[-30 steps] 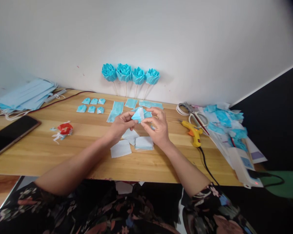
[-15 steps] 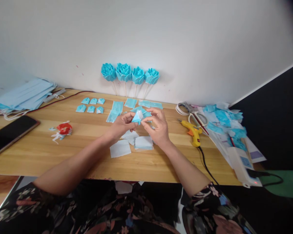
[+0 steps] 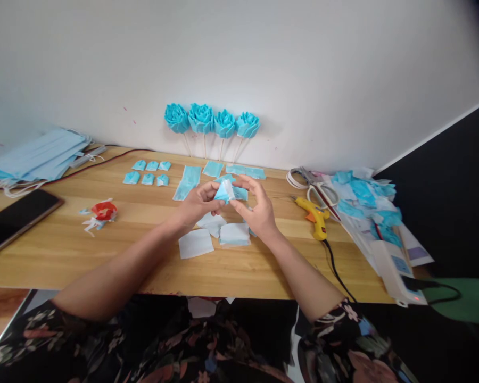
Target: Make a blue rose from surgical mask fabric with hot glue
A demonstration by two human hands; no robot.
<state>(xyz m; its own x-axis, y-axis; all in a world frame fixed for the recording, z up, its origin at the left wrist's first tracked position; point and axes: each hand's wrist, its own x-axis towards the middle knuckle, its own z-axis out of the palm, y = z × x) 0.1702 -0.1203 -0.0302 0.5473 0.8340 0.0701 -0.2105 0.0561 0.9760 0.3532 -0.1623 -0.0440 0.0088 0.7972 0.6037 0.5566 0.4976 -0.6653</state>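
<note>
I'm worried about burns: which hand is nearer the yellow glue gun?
Right. The right hand is left of the glue gun, apart from it; the left hand is farther left, beyond the right hand.

Soft, diffuse light around the blue flowers (image 3: 201,118)

The wall (image 3: 327,80) behind the flowers is evenly lit, with a faint, soft-edged shadow just right of them. Well to their right, a black panel (image 3: 455,202) sinks into near-solid darkness. Below and far left of them, the phone (image 3: 19,221) looks stretched by the wide lens. Below them, the folded piece (image 3: 222,192) lacks crisp detail, its white part pale.
</note>
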